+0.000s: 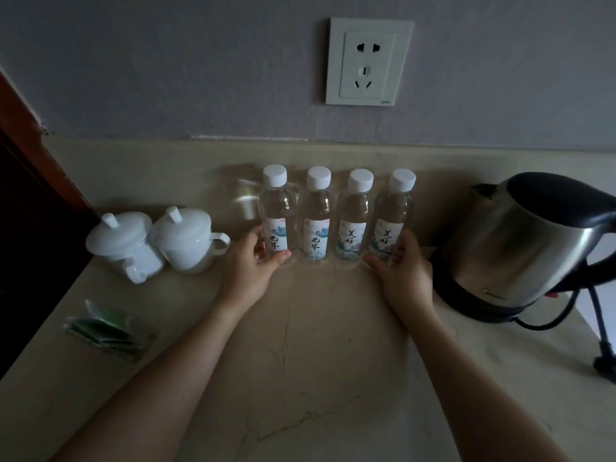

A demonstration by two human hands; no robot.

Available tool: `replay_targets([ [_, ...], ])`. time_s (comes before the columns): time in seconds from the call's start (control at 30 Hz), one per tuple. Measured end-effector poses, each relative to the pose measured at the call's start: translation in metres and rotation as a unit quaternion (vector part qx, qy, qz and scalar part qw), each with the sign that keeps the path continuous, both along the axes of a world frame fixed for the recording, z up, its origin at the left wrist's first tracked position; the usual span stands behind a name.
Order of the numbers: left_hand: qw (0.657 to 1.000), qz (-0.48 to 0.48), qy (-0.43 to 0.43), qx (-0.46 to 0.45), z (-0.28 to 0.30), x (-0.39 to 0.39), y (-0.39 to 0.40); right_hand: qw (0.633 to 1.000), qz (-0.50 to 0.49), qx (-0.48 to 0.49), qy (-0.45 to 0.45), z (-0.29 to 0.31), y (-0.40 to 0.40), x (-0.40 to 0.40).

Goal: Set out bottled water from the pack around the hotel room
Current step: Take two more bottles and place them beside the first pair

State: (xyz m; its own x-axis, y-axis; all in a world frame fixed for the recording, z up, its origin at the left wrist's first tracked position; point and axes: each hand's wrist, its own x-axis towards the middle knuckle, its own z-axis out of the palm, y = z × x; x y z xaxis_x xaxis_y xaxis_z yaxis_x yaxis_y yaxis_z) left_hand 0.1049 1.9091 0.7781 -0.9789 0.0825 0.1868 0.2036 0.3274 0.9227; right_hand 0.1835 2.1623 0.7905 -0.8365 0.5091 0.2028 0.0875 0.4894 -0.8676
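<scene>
Beige stone counter (310,345) against a grey wall carries four bottles (335,221) in a tight row at its far edge, each touching its neighbour. All stand upright, long axis vertical, white caps up, labels facing the near side.

The left hand (248,265) has its grip curled round the lower part of the leftmost bottle (277,218), thumb across the front below the label. The right hand (401,266) holds the rightmost bottle (391,218) in the same way, fingers wrapped low on it. Both hands bracket the row from its two ends.

By my reading, the step in hand is squaring up the row after placing it on the counter, with this spot's share of the task nearly done. The next move should call for a gentle release without nudging the ends, since the bottles are tall and narrow and could topple one another.

Left of the row sit two lidded white cups (156,240), with green sachets (106,330) nearer. A steel kettle (530,241) stands to the right, and a socket (368,61) is on the wall above.
</scene>
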Motion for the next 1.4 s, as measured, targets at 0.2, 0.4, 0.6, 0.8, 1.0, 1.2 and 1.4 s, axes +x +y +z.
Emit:
replay_targets([
  [0.2,1.0,-0.007,0.003,-0.005,0.005,0.003,0.002,1.0,0.027,-0.008,-0.008,0.002,0.003,0.001],
  [0.4,1.0,-0.014,0.013,-0.007,0.007,0.01,0.007,0.998,0.059,0.005,-0.012,0.001,0.006,0.001],
  [0.6,1.0,0.004,-0.017,-0.026,0.003,0.012,0.012,1.0,0.011,-0.009,0.005,0.0,-0.011,0.0],
  [0.8,0.941,0.208,0.23,-0.138,0.015,0.047,0.041,0.999,0.03,-0.019,0.021,-0.003,-0.009,-0.008],
  [1.0,0.866,0.168,0.406,-0.237,0.102,0.05,0.11,0.999,0.034,-0.015,0.036,-0.008,-0.005,-0.008],
  [1.2,0.849,-0.006,0.334,-0.409,0.145,0.006,0.115,0.999,0.039,-0.017,0.035,-0.008,0.001,-0.007],
  [1.4,0.852,0.037,0.39,-0.347,0.129,-0.001,0.119,0.998,0.041,-0.007,0.043,-0.008,0.005,-0.007],
])
